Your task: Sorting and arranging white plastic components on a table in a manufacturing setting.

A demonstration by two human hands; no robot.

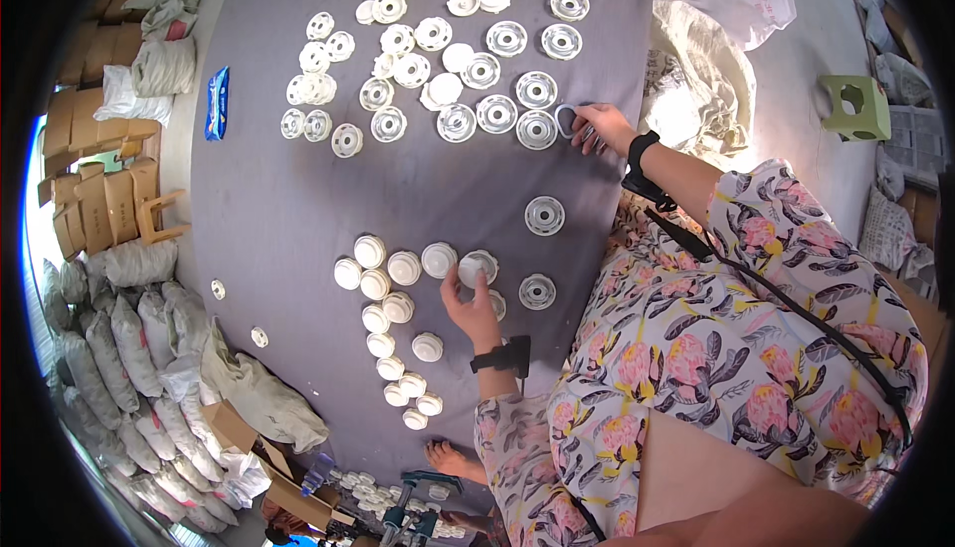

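My left hand (472,310) has its fingers around a white round cap (478,268), among similar pale caps on the dark grey tabletop (298,199). Close by stand another cap (439,260) and a partly covered one at my wrist. In my right hand (603,129) is a thin grey ring (565,121), pinched at the table's edge. Just beside that ring lies a round white part with a metallic centre (536,130). Two similar parts, one (544,216) above the other (537,291), lie between my hands and my body.
Several round white parts (411,71) spread across the far table. A blue packet (217,103) lies near the left edge. Sacks (129,348) and cartons (104,199) stand beyond it. A woven sack (696,80) sits on the right. Another person's hand (450,459) is near a green device (413,507).
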